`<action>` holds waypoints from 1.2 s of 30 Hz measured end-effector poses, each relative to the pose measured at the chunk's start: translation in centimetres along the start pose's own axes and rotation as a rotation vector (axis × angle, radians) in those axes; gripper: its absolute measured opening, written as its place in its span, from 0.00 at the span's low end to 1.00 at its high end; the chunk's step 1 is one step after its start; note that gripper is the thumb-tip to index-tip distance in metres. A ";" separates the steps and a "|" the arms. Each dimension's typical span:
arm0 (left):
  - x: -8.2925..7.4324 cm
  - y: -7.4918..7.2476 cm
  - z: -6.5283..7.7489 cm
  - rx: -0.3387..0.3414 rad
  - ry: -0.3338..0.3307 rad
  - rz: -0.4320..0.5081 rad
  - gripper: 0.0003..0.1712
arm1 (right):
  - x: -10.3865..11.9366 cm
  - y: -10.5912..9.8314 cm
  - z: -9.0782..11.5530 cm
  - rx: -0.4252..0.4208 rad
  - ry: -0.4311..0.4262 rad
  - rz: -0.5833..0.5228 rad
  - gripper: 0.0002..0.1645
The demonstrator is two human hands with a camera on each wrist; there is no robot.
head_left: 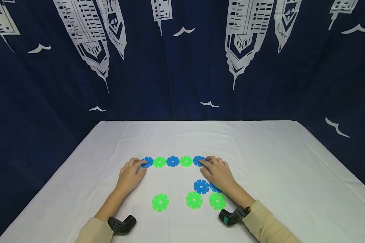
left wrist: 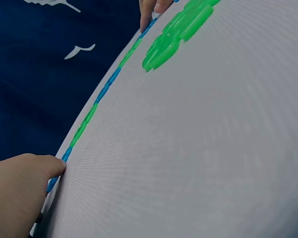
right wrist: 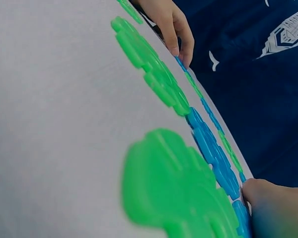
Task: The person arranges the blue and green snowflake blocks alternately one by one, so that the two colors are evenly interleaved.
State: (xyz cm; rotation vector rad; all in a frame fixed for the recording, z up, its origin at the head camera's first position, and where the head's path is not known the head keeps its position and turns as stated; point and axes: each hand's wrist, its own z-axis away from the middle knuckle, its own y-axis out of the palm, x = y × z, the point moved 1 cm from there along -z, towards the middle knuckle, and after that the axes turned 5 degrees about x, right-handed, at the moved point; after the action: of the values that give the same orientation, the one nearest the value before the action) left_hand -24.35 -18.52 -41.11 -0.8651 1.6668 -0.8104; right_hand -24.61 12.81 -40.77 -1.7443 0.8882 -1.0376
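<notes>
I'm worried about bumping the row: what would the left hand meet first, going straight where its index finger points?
The leftmost blue disc, which the left hand seems to touch; depth is unclear.

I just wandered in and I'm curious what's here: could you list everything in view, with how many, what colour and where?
Blue row discs: three, blue, both ends and middle of the row
Green row discs: two, green, between the blue ones
Loose blue discs: two, blue, below the row's right end, one partly hidden
Loose green discs: three, green, nearest the person
Cloth: one, white, under the discs
Curtain: one, navy with white prints, behind
Wrist devices: two, black, at the wrists
Sleeves: two, beige, lower edge
Left hand: one, bare, touching the left-end disc
Right hand: one, bare, touching the right-end disc
</notes>
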 end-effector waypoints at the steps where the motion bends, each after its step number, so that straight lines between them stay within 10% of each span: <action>1: 0.0 0.0 0.0 0.006 -0.007 0.003 0.18 | 0.0 -0.1 0.0 0.007 0.000 0.000 0.23; 24: -0.2 -0.1 -0.4 0.014 -0.028 0.009 0.18 | 0.7 -1.2 -0.3 -0.039 0.008 -0.003 0.23; 36: 0.0 0.0 0.0 -0.006 -0.012 0.003 0.18 | 3.9 -1.3 0.5 0.004 -0.157 -0.006 0.21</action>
State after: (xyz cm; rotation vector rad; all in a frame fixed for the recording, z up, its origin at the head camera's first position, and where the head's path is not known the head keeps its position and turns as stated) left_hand -24.33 -18.54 -41.16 -0.8695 1.6604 -0.7971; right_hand -22.45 10.02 -38.61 -1.7991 0.7819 -0.8917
